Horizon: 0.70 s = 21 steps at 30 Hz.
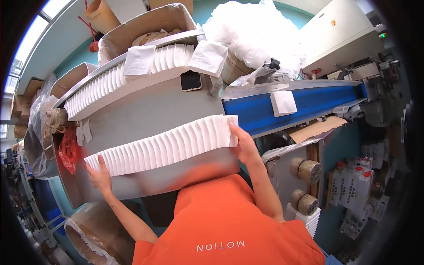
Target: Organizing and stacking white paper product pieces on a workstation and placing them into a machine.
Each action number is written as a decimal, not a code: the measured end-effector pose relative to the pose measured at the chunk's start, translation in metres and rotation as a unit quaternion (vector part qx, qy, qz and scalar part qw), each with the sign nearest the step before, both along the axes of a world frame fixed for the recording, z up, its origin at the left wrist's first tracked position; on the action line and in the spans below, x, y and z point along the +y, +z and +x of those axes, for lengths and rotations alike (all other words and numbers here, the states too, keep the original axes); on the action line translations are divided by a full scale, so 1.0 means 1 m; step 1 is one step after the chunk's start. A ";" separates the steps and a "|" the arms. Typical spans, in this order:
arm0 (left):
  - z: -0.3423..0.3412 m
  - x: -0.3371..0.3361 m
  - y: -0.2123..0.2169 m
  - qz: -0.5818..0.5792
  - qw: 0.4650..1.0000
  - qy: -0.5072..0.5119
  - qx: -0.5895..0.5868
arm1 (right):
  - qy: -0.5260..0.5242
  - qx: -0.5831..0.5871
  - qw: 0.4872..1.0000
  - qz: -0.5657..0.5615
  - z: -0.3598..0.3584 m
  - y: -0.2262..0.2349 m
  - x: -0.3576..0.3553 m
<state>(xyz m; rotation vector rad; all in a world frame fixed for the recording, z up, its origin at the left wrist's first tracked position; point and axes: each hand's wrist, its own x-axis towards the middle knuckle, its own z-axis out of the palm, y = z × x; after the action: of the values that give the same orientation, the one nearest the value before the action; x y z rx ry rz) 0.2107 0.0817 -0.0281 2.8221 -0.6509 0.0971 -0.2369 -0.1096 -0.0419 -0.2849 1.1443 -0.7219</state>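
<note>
A long row of white folded paper napkins stands on edge across the near part of a grey metal table. At its left end, my left hand presses with the thumb on the near side. My right hand grips the opposite end, its fingers partly hidden behind the napkins. The row is held between both hands. Along the table's far edge runs a second row of napkins, with a flat napkin stack and another flat stack lying on it.
A black-screened phone lies near the back row. To the right, a blue conveyor belt carries a small napkin stack. A red plastic bag hangs at the table's left side. Tape rolls sit at right; a cardboard box stands behind.
</note>
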 end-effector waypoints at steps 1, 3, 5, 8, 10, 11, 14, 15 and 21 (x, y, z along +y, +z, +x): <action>0.001 0.000 -0.003 0.001 1.000 0.003 0.003 | 0.003 0.003 1.000 0.001 -0.006 -0.002 0.006; 0.002 -0.001 -0.003 -0.009 0.999 -0.031 -0.022 | 0.135 0.143 0.976 -0.093 -0.020 -0.006 0.017; -0.003 -0.007 -0.002 -0.023 0.999 -0.043 -0.009 | -0.086 0.079 0.990 -0.076 -0.020 0.002 0.012; -0.010 -0.013 -0.003 -0.027 0.999 -0.042 -0.003 | 0.021 0.165 0.977 -0.134 -0.025 -0.020 0.000; -0.014 -0.012 -0.002 -0.025 0.999 -0.036 -0.007 | 0.131 0.307 0.902 -0.273 0.007 0.010 0.006; -0.015 -0.011 -0.002 -0.023 0.999 -0.036 -0.007 | 0.165 0.397 0.840 -0.330 0.015 0.009 0.004; -0.017 -0.009 -0.001 -0.024 1.000 -0.015 -0.013 | 0.116 0.261 0.922 -0.260 0.014 0.007 0.005; -0.018 -0.010 -0.001 -0.029 1.000 -0.010 -0.004 | 0.072 0.163 0.971 -0.160 0.009 0.010 0.006; -0.026 -0.019 -0.001 -0.049 0.999 -0.011 0.016 | 0.129 0.052 0.987 -0.080 -0.035 0.001 0.006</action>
<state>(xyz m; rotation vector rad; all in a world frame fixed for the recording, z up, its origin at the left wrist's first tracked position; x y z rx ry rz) 0.1851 0.0626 -0.0291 2.7169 -0.6510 0.0763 -0.2718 -0.1037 -0.0407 -0.6012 1.1249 -0.5742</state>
